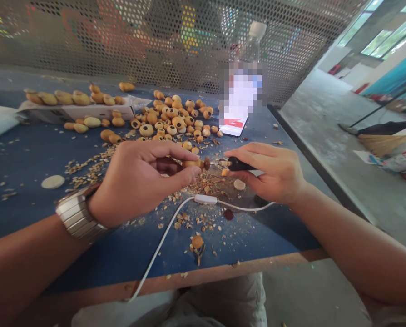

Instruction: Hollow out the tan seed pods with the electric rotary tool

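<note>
Between the thumb and fingers of my left hand (141,177) is a small yellow-brown gourd (190,164), held on its side above the table. A dark brown round piece (207,163) sits at the gourd's right end. My right hand (274,172) is closed around the black handle of a thin-shafted tool (240,164). Its metal shaft points left and reaches the brown piece; whether the tip has gone in I cannot tell. A small orange bit (225,172) shows just under the tool, beside my right fingers.
Many small gourds (170,113), several with cut openings, are heaped behind my hands. Others lie along a flat box (83,111). A phone (239,104) leans against a clear bottle (252,50). A white cable with a switch (205,199) crosses the blue table (97,259), among seeds and shavings.
</note>
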A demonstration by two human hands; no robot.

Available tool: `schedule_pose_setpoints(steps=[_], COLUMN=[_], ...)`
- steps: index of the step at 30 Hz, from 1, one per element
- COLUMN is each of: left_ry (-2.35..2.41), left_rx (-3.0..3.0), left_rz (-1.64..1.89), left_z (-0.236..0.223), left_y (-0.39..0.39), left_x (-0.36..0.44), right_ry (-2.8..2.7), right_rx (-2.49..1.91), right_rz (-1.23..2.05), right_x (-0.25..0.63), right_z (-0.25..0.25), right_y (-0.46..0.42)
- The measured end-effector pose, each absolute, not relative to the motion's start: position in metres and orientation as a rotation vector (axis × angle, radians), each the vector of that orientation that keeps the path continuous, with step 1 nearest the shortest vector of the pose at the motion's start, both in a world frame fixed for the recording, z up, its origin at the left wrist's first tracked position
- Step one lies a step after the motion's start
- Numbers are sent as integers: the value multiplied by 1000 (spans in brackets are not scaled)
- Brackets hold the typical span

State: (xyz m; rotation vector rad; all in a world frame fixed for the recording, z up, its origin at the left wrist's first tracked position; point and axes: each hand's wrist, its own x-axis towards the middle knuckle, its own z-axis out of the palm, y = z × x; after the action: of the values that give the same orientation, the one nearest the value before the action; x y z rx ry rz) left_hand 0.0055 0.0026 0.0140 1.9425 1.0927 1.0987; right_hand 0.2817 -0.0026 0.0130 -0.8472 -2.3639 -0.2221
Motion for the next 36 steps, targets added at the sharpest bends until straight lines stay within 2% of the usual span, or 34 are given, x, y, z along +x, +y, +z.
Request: schedule_pose_setpoints(steps=[36], left_ry=[1037], left_rx=[2010], left_rz=[1138], left_z=[16], left_y=[1], left_x=[6], right_ry=[-2380], right_rx=[-835], right_rz=[-266], right_x=[282], right_z=[12], right_y=[-3])
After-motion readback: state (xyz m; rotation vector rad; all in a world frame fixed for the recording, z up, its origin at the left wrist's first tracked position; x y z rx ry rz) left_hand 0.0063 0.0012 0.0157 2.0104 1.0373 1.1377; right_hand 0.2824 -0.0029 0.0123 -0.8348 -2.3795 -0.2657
